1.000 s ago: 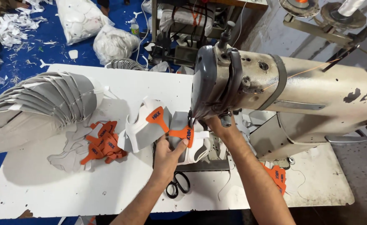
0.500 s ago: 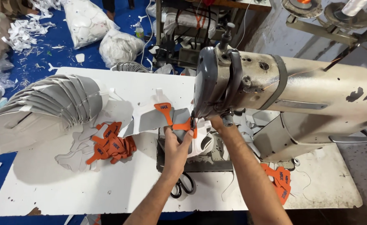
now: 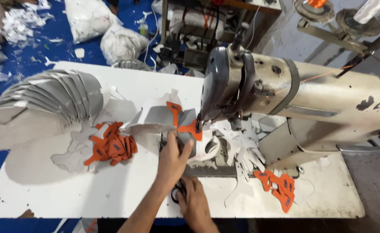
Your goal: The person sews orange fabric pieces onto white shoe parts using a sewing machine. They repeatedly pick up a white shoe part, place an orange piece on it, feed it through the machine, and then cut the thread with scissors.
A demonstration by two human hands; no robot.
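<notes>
Head view, item in work: grey-and-orange shoe piece [image 3: 179, 123] at the sewing machine [image 3: 285, 108] needle, your left hand [image 3: 172, 159] pinning it with fingers spread, your right hand [image 3: 194, 203] closing on black scissors [image 3: 178, 192] (likely thread-trimming; cut close, clear of fabric).

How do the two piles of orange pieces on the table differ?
The left orange pile is bigger and fanned out on grey cut pieces, left of both hands. The right orange pile is smaller, flatter and lies near the table's front edge, below the sewing machine. Both hold the same kind of orange cut shapes with dark marks, and neither is touched.
</notes>
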